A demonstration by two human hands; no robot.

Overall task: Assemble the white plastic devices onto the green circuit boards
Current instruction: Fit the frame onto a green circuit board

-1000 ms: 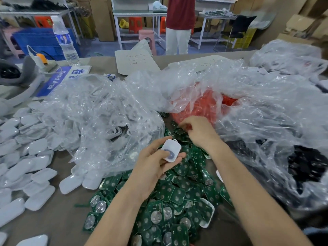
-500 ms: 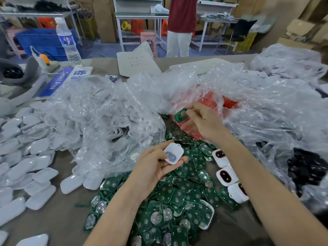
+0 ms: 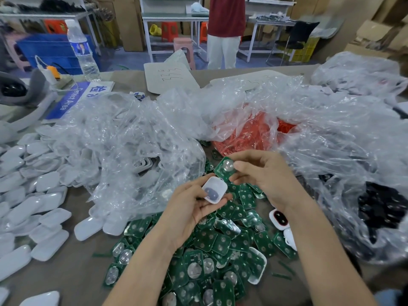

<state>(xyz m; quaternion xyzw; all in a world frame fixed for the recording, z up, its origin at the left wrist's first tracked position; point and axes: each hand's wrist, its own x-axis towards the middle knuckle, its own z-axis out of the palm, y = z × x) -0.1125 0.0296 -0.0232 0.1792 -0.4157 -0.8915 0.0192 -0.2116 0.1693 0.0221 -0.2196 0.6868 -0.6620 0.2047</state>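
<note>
Reference: circuit board pile. Left-front of the pile, bare table gives open passage. Further left, white shells crowd the surface. Behind-left, a crumpled clear bag overlaps the pile's edge; to the right, another clear bag blocks approach.

White workbenches, stools, perhaps cardboard boxes behind.

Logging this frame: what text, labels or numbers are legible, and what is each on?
"Detect Area": white letters on the blue sign, far left.
Large Chinese characters on the same sign: partly covered, unreadable.
Handwritten marks on the white sheet: scribbled, unreadable.
Water bottle label: too small to read.
Green circuit boards, white plastic device: no readable print.
</note>
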